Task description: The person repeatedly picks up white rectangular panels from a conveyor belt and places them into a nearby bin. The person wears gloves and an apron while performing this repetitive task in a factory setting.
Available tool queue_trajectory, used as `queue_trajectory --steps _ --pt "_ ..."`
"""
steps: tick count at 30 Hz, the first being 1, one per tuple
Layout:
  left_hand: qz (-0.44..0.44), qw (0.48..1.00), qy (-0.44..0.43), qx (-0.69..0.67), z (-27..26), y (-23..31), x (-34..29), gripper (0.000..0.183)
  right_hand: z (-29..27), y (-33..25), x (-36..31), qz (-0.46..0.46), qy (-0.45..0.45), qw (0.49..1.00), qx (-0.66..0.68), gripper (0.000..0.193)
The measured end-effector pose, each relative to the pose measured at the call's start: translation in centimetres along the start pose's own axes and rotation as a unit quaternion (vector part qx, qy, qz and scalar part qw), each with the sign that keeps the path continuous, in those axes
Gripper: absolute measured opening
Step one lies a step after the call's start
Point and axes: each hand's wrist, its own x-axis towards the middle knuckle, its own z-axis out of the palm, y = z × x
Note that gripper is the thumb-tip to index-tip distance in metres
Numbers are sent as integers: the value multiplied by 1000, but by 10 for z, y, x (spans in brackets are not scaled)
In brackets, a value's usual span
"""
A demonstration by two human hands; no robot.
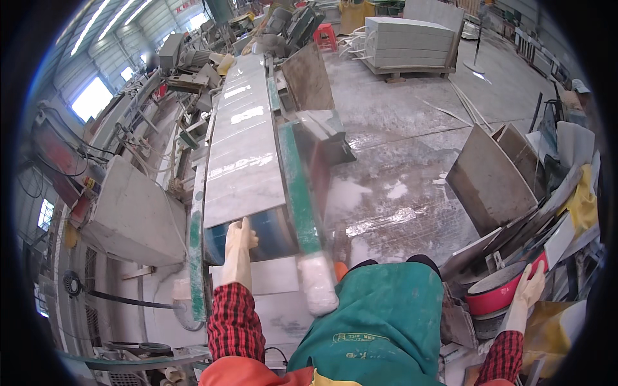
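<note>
On the long machine bed straight ahead in the head view lies a big grey stone slab, running away from the person between two green rails. The left hand, in a pale glove, is flat against the near end of that slab, fingers stretched out and pressed on its edge rather than wrapped round anything. So the slab sits directly in front of and above the hand, touching it at the near short edge. A red plaid sleeve leads up to it.

Off on the far side, the right hand, also gloved, rests on the rim of a red bowl that sits among the junk and leaning stone offcuts. Fingers lie over the rim; can't tell if it's really gripping or just resting there. The slab is well apart from this hand.

The green apron fills the bottom middle, with wet concrete floor beyond.
</note>
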Motion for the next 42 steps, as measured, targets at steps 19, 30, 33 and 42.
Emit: queue_trajectory --steps 19,30,33,42 --pt "502 776 -71 374 143 34 -75 54 57 39 86 -12 24 976 -216 59" --pt "522 758 -42 389 157 29 -76 53 80 85 129 71 7 994 -86 50" --pt "525 761 -39 379 155 28 -76 51 85 92 129 67 25 992 -107 51" --pt "528 767 -32 365 156 31 -80 49 108 111 123 47 -4 996 -79 66"
